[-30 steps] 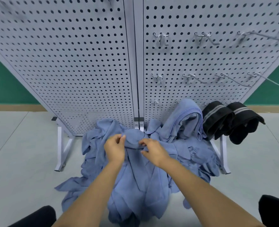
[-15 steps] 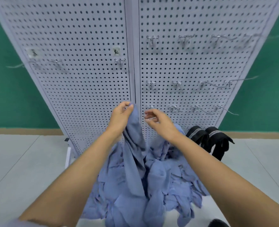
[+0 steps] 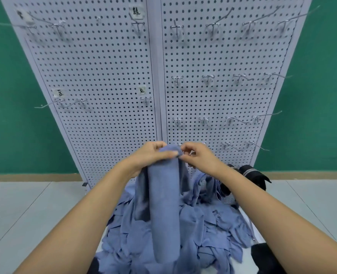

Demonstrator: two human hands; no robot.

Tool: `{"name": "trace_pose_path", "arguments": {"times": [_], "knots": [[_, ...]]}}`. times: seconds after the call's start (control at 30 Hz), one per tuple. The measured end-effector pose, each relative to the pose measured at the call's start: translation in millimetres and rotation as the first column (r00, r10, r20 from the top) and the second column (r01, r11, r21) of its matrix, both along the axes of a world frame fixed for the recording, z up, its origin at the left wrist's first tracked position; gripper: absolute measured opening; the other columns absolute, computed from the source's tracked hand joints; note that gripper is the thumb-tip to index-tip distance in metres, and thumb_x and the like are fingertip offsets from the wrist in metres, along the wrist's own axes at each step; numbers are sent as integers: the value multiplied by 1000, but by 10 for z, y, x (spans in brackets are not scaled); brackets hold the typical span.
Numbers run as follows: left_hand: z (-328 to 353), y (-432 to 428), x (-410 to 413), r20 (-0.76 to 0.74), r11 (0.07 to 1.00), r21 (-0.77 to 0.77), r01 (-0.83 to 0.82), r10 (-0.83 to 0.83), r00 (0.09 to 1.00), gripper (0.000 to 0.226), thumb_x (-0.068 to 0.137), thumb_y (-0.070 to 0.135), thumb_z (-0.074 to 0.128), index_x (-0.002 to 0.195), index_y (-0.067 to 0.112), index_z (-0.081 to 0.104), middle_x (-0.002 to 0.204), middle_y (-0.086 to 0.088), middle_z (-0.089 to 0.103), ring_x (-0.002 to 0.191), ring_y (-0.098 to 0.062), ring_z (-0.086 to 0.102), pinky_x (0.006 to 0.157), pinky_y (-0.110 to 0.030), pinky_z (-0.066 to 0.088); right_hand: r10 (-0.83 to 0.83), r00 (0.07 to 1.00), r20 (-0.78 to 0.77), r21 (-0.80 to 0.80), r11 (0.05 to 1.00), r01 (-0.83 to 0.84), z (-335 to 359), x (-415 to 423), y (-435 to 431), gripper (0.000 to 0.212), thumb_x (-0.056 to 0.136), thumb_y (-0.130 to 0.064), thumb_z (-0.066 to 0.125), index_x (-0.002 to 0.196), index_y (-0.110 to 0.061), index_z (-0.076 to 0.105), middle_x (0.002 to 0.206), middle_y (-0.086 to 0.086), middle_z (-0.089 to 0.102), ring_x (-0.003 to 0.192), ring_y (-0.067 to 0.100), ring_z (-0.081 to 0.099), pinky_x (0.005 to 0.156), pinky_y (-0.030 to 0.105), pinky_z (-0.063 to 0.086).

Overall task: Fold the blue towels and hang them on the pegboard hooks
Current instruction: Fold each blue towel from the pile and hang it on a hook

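**Fold in hand, 0 blue towels on the hooks**

The pegboard (image 3: 104, 76) stands upright on the floor (image 3: 25, 204) as 2 perforated panels joined at a centre post. The left panel carries a few wire hooks (image 3: 145, 99) with small paper labels (image 3: 136, 11) above some of them. The right panel carries 4 rows of hooks. No hook in view bears a blue towel.

Below the centre post, the left hand (image 3: 149, 157) grasps the top of the held towel (image 3: 164, 204), with the thumb laid across its front. This towel hangs as a long, narrow strip, which suggests that a lengthwise fold is under way. Its lower end reaches the heap beneath.

The right hand (image 3: 199, 157) appears to pinch the strip's upper right corner between curled fingertips, although blur hides the exact contact.

The pile of blue towels (image 3: 213, 230) lies crumpled on the floor against the pegboard's bottom edge. At the bottom right corner of the board, dark strap-like items (image 3: 252, 175) sit just beside the pile.

By this evidence the task is at an early stage. What remains is to finish folding 1 towel, hang it, and then fold and hang the whole pile.
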State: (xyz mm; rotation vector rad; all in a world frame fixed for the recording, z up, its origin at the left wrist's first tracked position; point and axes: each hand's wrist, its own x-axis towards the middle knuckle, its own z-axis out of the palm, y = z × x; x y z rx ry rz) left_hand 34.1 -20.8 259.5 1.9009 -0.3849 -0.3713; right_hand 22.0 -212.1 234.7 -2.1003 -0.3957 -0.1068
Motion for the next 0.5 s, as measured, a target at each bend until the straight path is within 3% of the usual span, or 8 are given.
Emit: {"name": "trace_pose_path", "arguments": {"times": [0.07,0.13,0.23,0.3,0.4,0.43,0.5], "knots": [[-109,31,-41,-60,969,241,55,-42,997,31,71,33,83,82,14,61,76,0,63,70,-12,60,67,-24,46,-24,999,-38,98,995,27,-44,-17,-5,10,92,1,54,97,-2,62,74,5,53,53,5,54,54,18,45],[-213,12,-95,-123,942,327,76,-38,992,32,69,31,83,74,13,57,73,-3,61,69,-16,58,66,-25,43,-39,997,-64,172,984,49,-70,-30,-1,13,92,3,52,99,-3,60,81,9,54,58,11,58,58,20,49],[-313,-79,-140,-206,983,144,117,-86,975,35,66,30,78,75,9,51,81,-10,57,80,-21,55,77,-30,42,-38,998,-58,250,967,51,-71,-45,20,17,92,4,50,94,-8,61,90,16,59,72,15,58,72,26,56],[-350,-134,-161,-273,990,36,134,-119,954,39,67,31,79,83,6,54,89,-11,62,87,-21,60,80,-29,47,-55,997,-50,273,960,66,-58,-52,15,19,93,4,50,93,-11,62,93,13,60,76,15,58,74,23,55],[-459,-229,-163,-262,972,132,193,-154,953,48,73,33,80,113,14,61,110,-1,70,104,-15,65,93,-32,52,-46,997,-66,342,937,66,-45,-72,9,16,94,1,50,94,-10,61,90,5,59,75,12,57,73,19,53],[-480,-263,-176,-264,967,164,194,-147,953,50,73,34,79,116,17,60,112,-1,69,105,-15,65,96,-34,51,-43,997,-69,361,930,65,-45,-77,14,15,94,1,51,96,-10,61,90,4,60,76,12,58,74,19,54],[-469,-316,-195,-290,989,82,126,-97,952,34,82,29,73,110,13,61,106,-3,70,98,-16,66,94,-33,51,-53,995,-86,406,910,84,-48,-83,12,14,95,-1,52,101,-11,60,93,6,61,79,11,60,75,19,54]]}}
